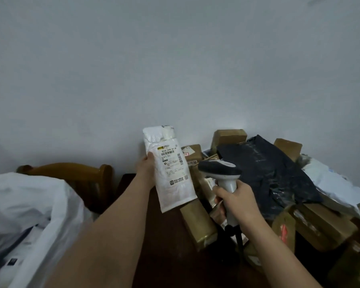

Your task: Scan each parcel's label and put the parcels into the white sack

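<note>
A flat white padded mailer parcel (169,169) is held upright and slightly tilted above the dark wooden table (166,246), near the middle of the view. Its printed shipping label (172,163), with barcode and text, faces the camera. The left hand (147,173) grips the parcel by its left edge, thumb on the front face; the remaining fingers are hidden behind it.

Just to the right of the parcel, and apart from it, the right hand (235,202) is wrapped round the white handle of a handheld barcode scanner with a dark grey head (222,173). The scanner head sits level with the lower half of the label. A dark cable (238,238) hangs from the base of the handle.

The large white plastic sack (29,215) lies at the lower left, well apart from the parcel, its mouth open toward the camera; dark and white items show inside, indistinct. Behind the sack stands a brown wooden chair back (75,173).

On the right side of the table is a pile of parcels: several brown cardboard boxes (229,138), one long brown taped box (197,223) directly below the held parcel, a large black plastic mailer bag (268,173) on top, and crumpled white plastic bags (333,183) at the far right. A plain pale wall (175,69) fills the upper view.
</note>
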